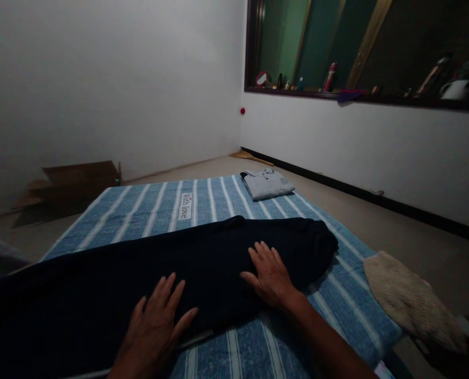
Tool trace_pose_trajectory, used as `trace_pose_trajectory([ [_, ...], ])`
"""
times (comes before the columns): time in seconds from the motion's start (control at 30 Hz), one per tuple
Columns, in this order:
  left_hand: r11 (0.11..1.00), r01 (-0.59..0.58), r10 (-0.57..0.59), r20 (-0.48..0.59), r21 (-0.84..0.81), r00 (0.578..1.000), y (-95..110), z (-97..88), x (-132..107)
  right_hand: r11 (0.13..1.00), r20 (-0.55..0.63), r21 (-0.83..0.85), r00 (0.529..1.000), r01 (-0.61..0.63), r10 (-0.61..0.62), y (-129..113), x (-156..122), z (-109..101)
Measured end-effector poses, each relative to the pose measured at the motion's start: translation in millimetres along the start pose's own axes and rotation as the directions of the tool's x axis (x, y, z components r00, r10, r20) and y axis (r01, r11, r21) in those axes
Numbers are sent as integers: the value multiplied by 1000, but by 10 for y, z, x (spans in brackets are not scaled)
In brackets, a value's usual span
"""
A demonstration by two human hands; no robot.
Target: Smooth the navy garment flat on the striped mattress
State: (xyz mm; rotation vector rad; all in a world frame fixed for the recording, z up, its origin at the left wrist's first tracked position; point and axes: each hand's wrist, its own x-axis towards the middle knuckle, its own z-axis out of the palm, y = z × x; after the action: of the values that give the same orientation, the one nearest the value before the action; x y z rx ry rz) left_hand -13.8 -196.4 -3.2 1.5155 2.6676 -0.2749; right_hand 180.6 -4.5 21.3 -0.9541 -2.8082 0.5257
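A long dark navy garment (202, 258), perhaps trousers, lies stretched across a blue and white striped cloth (159, 200) that covers the table. My left hand (157, 316) rests flat on the garment's near middle, fingers spread. Further right, my right hand (268, 273) lies on it with the fingers extended and the thumb apart. Neither hand grips the fabric. The garment's right end looks rounded and bunched; its left end runs out of the picture. Beyond it, at the far corner of the cloth, sits a folded grey polo shirt (268, 183).
An opened cardboard box (80, 184) stands on the floor by the left wall. A beige fuzzy cover (411, 295) sits beyond the cloth's right edge. A broom (252, 156) lies at the far wall. Bottles and a white jug (454, 90) line the window sill.
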Motion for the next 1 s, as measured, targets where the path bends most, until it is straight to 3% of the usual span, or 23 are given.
trace_pose_trajectory([
  [0.13,1000,-21,21,3,9,1000,68,36,-31,970,-106,-134,976,-201,188,506,8,-75],
  [0.27,1000,24,-24,39,-1,999,94,-24,-52,934,-120,-175,948,-313,295,903,-24,16],
  [0.43,996,54,-48,86,-66,995,112,-125,-37,947,-181,-150,950,-283,255,1011,-35,151],
  [0.53,993,57,-46,107,-101,993,172,-211,25,970,-324,-123,933,-208,158,997,-51,146],
  [0.6,991,-1,14,93,-137,996,277,-315,85,983,-481,-110,873,-147,77,1007,-77,91],
  [0.67,978,-96,113,79,-187,990,437,-453,156,988,-635,-95,772,-122,35,1049,-120,0],
  [0.77,927,-252,277,54,-278,959,739,-662,282,983,-780,-43,621,-176,77,1189,-211,-161],
  [0.83,878,-344,375,29,-333,927,951,-763,388,970,-820,17,552,-243,153,1314,-284,-251],
  [0.9,831,-417,449,3,-367,893,1162,-820,516,938,-815,107,511,-328,271,1429,-358,-315],
  [1.0,780,-497,523,-40,-379,851,1478,-835,733,821,-710,325,452,-470,540,1524,-447,-366],
])
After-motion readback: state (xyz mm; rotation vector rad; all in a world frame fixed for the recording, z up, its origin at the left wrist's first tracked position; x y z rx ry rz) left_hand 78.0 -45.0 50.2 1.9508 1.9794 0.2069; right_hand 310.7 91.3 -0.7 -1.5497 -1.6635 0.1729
